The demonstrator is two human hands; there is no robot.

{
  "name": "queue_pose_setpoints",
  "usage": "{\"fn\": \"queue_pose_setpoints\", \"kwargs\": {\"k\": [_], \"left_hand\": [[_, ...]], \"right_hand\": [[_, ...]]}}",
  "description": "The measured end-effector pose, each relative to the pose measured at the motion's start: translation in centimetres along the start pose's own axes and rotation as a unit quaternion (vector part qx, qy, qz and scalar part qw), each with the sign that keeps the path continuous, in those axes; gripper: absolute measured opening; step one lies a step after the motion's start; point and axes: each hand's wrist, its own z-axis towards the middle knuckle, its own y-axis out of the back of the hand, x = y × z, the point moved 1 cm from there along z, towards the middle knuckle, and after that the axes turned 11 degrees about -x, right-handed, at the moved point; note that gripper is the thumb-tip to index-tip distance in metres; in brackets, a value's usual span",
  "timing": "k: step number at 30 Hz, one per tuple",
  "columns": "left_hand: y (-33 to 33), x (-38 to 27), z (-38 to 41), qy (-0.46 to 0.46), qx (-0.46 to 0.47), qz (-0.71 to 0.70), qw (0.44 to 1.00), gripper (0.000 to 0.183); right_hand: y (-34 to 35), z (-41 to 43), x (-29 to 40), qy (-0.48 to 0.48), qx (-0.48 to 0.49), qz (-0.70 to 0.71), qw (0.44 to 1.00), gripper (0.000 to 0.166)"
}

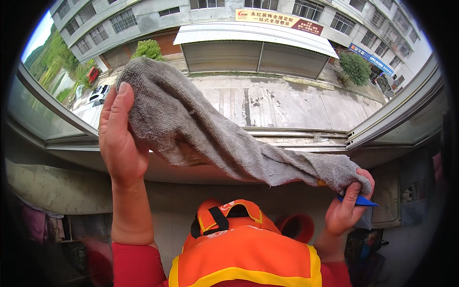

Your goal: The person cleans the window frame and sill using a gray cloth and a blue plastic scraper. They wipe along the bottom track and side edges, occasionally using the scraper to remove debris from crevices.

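A grey terry cloth point(215, 132) stretches, loosely twisted, between my two hands in front of the window. My left hand point(125, 140) is raised and holds its wide upper end, with the thumb in front and the other fingers mostly hidden. Lower down, my right hand point(348, 204) pinches the narrow end. The same hand also grips a blue flat tool point(358, 201), whose tip sticks out past the thumb; the cloth covers the rest. A small yellow-orange piece point(321, 183) shows at the cloth's lower edge; I cannot tell what it belongs to.
Behind the cloth runs the metal window track point(301, 140), between a left sash point(53, 104) and a right frame point(391, 107). A street point(287, 104) lies outside. Below stand a red bucket point(297, 227), a black crate point(362, 240) and a pale curved surface point(57, 188).
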Motion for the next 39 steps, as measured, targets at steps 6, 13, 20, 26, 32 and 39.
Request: {"fn": "queue_pose_setpoints", "kwargs": {"k": [6, 13, 20, 26, 32, 39], "left_hand": [[8.0, 2.7, -1.5, 0.060, 0.052, 0.185, 0.979, 0.049], [9.8, 10.2, -1.5, -0.274, 0.162, 0.696, 0.644, 0.027], [3.3, 14.2, -2.6, -0.226, 0.266, 0.628, 0.696, 0.020], [-5.6, 19.4, -4.7, -0.193, 0.369, 0.535, 0.735, 0.023], [-14.2, 26.0, -7.6, -0.189, 0.362, 0.472, 0.782, 0.032], [-18.2, 25.4, -7.5, -0.034, 0.251, 0.260, 0.932, 0.044]], "right_hand": [[-2.1, -2.6, -1.7, -0.077, 0.091, -0.016, 0.993, 0.018], [-1.1, -2.8, -2.6, -0.130, 0.070, -0.033, 0.988, 0.019], [1.6, -1.3, -3.4, -0.095, -0.002, -0.073, 0.993, 0.021], [5.0, 0.3, -3.5, -0.066, -0.074, -0.101, 0.990, 0.022], [8.0, 0.8, -2.9, -0.058, -0.116, -0.124, 0.984, 0.024], [8.8, 1.2, -1.3, -0.030, -0.129, -0.119, 0.984, 0.026]]}}
